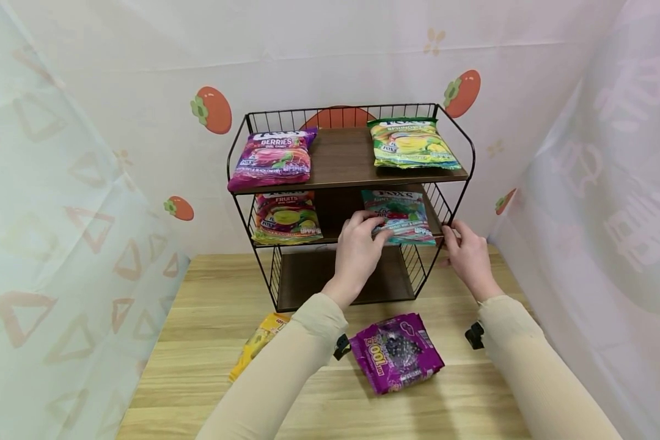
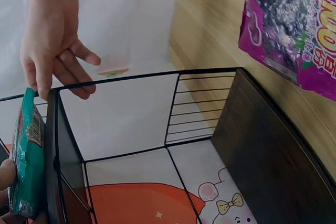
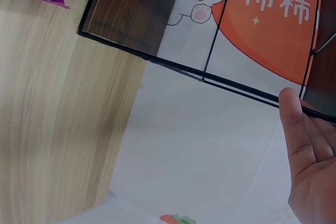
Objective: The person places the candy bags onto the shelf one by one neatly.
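Note:
My left hand pinches the lower left part of a teal candy bag with thumb and bent fingers. That bag lies on the right side of the middle shelf of a black wire rack; in the left wrist view the teal bag shows side-on. At the rack's right side, my right hand holds the frame by the middle shelf's front corner. The right wrist view shows one finger of the right hand in front of the bar and others behind it.
A purple berries bag and a green-yellow bag lie on the top shelf. A fruits bag sits at the middle shelf's left. On the wooden table are a purple grape candy bag and a yellow bag, partly behind my left sleeve.

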The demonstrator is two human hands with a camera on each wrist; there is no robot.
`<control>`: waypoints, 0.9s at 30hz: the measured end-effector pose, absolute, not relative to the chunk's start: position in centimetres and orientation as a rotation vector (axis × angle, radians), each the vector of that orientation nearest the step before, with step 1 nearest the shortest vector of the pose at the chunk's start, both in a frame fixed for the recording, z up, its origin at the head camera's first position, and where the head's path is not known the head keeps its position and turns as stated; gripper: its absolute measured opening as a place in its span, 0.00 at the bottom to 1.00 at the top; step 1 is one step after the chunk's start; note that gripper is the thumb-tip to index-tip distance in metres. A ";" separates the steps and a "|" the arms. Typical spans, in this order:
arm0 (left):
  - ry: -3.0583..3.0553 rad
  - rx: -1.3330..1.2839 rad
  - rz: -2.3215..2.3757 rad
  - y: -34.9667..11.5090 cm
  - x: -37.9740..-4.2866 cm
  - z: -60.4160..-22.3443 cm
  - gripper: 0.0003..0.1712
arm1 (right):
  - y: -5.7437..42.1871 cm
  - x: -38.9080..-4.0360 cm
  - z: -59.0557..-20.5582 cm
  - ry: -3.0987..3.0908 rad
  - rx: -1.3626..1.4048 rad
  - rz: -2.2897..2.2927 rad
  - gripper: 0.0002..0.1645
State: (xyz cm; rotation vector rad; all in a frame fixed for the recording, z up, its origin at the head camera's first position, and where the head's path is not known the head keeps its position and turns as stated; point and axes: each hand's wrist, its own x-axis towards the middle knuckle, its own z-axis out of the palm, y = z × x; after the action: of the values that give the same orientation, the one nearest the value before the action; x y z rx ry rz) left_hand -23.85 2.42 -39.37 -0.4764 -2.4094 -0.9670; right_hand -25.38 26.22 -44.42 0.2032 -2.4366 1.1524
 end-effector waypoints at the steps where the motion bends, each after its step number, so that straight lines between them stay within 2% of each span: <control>1: -2.410 -0.482 -0.941 2.4 -23.9 -39.4 0.17 | 26.2 -25.4 -44.4 -2.437 0.204 1.154 0.19; 16: -2.375 -0.491 -0.506 2.8 -24.8 -40.6 0.17 | 26.3 -25.5 -44.6 -2.437 0.209 1.171 0.17; 27: -2.398 -0.587 -0.619 1.6 -23.6 -40.4 0.19 | 26.3 -25.5 -44.5 -2.454 0.203 1.154 0.20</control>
State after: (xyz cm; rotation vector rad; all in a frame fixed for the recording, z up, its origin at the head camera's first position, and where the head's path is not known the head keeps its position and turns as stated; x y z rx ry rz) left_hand -23.59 1.64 -40.38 -0.5871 -2.3979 -0.6191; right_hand -25.52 26.33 -44.52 0.2026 -2.4538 1.1539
